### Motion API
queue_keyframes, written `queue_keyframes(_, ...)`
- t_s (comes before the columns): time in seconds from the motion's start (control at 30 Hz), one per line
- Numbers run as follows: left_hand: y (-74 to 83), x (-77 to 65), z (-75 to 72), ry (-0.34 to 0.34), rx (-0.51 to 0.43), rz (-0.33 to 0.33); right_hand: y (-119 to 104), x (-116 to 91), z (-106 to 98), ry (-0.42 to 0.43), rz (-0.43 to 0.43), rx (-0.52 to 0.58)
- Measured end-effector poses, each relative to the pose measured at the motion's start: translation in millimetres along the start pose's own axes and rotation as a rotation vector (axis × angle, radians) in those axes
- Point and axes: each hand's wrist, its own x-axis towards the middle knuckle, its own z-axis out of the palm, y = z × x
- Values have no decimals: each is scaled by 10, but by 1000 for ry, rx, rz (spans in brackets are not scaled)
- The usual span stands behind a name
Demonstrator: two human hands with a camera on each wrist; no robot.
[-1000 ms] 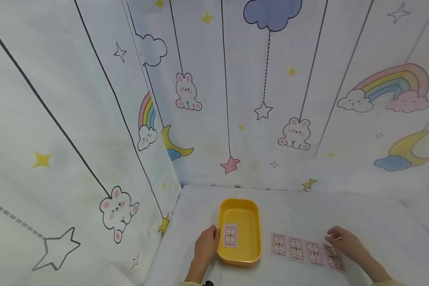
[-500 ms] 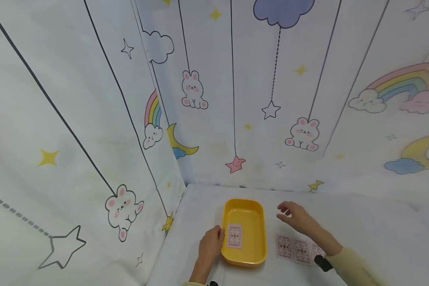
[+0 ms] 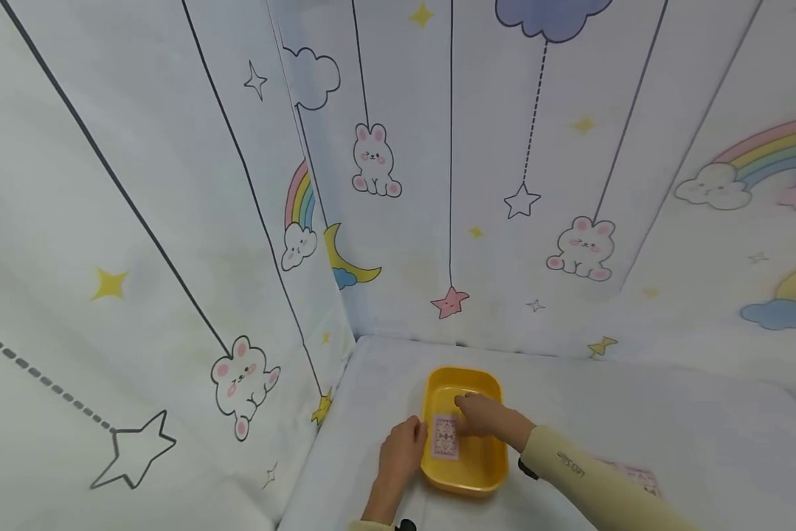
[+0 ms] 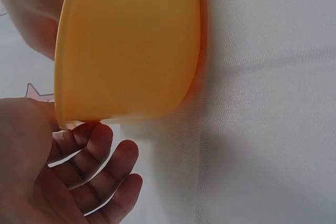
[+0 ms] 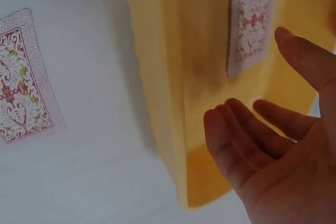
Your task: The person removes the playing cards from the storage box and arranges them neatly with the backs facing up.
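A yellow plastic tray (image 3: 465, 488) stands on the white cloth with a playing card (image 3: 445, 436), patterned back up, on the left of its floor. My left hand (image 3: 400, 451) pinches the tray's left rim between thumb and index finger; the other fingers curl loosely outside the wall (image 4: 131, 51). Over the inside of the tray, my right hand (image 3: 489, 417) is just right of that card (image 5: 252, 22). Its thumb stands apart from its loosely bent fingers and nothing is between them. Face-down cards (image 3: 639, 478) lie on the cloth, partly hidden by the right sleeve.
One card on the cloth (image 5: 23, 80) shows beside the tray's outer wall in the right wrist view. White sheets printed with rabbits, stars and clouds form the back wall (image 3: 411, 243) and left wall (image 3: 139, 369).
My right hand has moved left, from the right end of the card row to inside the tray. My left hand stays at the rim. The head view has turned slightly left.
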Motion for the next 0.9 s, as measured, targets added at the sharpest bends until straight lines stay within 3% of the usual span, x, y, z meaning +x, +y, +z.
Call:
queue_keyframes(0.2, 19, 15, 4, 2, 21, 2, -23, 115, 248, -12, 91, -8)
queue_keyframes(0.4, 2, 2, 4, 20, 25, 24, -89, 155, 386, 39, 11, -145)
queue_keyframes(0.57, 15, -7, 5, 22, 37, 30, -131, 154, 435, 77, -6, -247)
queue_keyframes(0.9, 6, -9, 12, 4, 32, 9, -120, 184, 389, 50, 36, -202)
